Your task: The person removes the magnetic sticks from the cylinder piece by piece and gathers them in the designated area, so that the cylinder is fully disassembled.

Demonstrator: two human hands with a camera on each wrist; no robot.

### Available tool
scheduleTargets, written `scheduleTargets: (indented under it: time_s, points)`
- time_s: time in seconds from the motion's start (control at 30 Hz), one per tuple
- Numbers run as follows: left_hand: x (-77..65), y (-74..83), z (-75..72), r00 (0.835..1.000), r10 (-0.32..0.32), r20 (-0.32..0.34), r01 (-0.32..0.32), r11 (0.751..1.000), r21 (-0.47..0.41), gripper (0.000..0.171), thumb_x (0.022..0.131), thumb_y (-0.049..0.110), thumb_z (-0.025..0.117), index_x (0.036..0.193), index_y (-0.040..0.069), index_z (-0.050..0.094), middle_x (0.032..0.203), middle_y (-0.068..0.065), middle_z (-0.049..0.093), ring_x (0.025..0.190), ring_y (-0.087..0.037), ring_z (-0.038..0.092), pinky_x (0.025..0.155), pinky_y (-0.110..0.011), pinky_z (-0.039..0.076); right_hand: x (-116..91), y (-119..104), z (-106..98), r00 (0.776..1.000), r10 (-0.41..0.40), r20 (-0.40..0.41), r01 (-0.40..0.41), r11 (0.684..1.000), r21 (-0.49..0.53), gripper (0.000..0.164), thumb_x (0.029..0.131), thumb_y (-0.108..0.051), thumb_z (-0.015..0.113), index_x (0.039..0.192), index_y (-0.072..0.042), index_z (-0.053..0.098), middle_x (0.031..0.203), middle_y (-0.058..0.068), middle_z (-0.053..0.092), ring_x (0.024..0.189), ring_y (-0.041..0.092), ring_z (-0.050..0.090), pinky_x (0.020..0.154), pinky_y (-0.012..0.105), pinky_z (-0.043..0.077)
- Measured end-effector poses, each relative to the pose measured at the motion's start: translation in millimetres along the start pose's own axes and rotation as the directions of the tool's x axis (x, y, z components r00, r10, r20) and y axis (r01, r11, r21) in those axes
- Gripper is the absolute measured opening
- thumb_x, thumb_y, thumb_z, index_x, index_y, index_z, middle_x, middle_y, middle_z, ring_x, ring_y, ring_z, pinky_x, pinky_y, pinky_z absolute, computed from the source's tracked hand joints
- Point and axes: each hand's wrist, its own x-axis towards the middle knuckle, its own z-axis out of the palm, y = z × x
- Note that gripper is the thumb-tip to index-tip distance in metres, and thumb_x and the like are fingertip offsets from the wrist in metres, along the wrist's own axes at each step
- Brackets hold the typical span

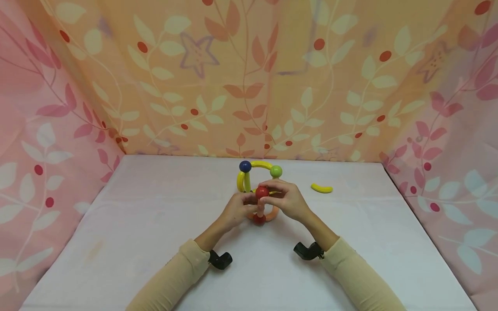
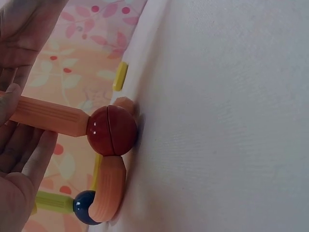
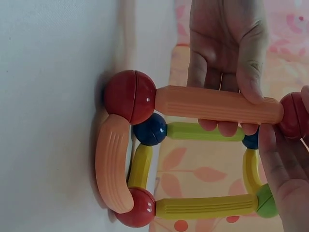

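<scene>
My left hand (image 1: 235, 211) grips an upright orange stick (image 3: 212, 104) between thumb and fingers. A red ball (image 1: 262, 192) sits at the stick's top end, and my right hand (image 1: 289, 199) pinches it. The stick's foot meets a lower red ball (image 2: 112, 130) on the table. From that ball a curved orange stick (image 3: 113, 164) runs to another red ball (image 3: 136, 208). These belong to a standing frame of balls and sticks, with a dark blue ball (image 1: 245, 166), a light green ball (image 1: 276, 171) and a curved yellow stick (image 1: 261, 164) along its far top.
A loose curved yellow stick (image 1: 322, 188) lies on the white table (image 1: 136, 242), right of the frame. Leaf-patterned cloth (image 1: 249, 86) hangs behind the table and along both sides. A black wrist device (image 1: 221, 260) is at the left cuff, another (image 1: 307, 250) at the right.
</scene>
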Motion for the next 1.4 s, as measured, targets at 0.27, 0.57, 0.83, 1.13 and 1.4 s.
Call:
scheduleTargets:
  time_s: [0.27,0.57,0.83,1.13,1.4]
  points:
    - [0.8,4.8,-0.1,1.0,0.015,0.0,-0.015,0.999,0.028,0.023,0.089,0.012,0.07,0.111,0.005,0.069,0.108,-0.009,0.071,0.108,-0.025,0.065,0.096,-0.04,0.053,-2,-4,1,0.998,0.041,-0.048,-0.041,0.999,0.018,0.038,0.083,-0.009,0.076,0.119,-0.002,0.067,0.116,0.019,0.067,0.095,0.026,0.07,0.085,0.024,0.057]
    - [-1.3,5.2,-0.1,1.0,0.0,-0.007,0.0,0.999,0.035,0.021,0.089,0.011,0.069,0.11,0.005,0.069,0.107,-0.008,0.071,0.107,-0.025,0.065,0.094,-0.039,0.054,-2,-5,3,0.994,0.087,-0.06,-0.085,0.996,0.038,0.038,0.083,-0.01,0.076,0.119,0.0,0.067,0.116,0.02,0.067,0.093,0.023,0.07,0.083,0.023,0.057]
    - [-0.1,4.4,-2.7,1.0,-0.023,-0.011,0.023,0.999,0.028,0.023,0.089,0.014,0.071,0.111,0.006,0.069,0.107,-0.007,0.071,0.104,-0.022,0.065,0.093,-0.037,0.054,1,-8,3,0.985,0.142,-0.096,-0.129,0.983,0.131,0.04,0.086,-0.014,0.074,0.123,0.001,0.064,0.116,0.023,0.066,0.086,0.021,0.066,0.073,0.023,0.057]
    - [-1.2,5.7,-2.6,1.0,-0.029,0.0,0.029,0.999,0.026,0.022,0.089,0.013,0.071,0.11,0.007,0.07,0.106,-0.007,0.071,0.104,-0.022,0.065,0.094,-0.037,0.054,1,-12,5,0.987,0.122,-0.103,-0.112,0.989,0.092,0.04,0.086,-0.013,0.074,0.122,-0.001,0.065,0.118,0.02,0.066,0.086,0.013,0.064,0.07,0.023,0.055]
    - [-2.9,6.9,-1.4,0.999,-0.052,0.009,0.052,0.999,0.007,0.026,0.089,0.016,0.07,0.114,0.007,0.068,0.108,-0.006,0.071,0.104,-0.02,0.065,0.094,-0.036,0.054,0,-12,3,0.986,0.131,-0.099,-0.123,0.989,0.08,0.039,0.086,-0.015,0.074,0.122,-0.003,0.066,0.116,0.02,0.067,0.086,0.016,0.065,0.072,0.033,0.059]
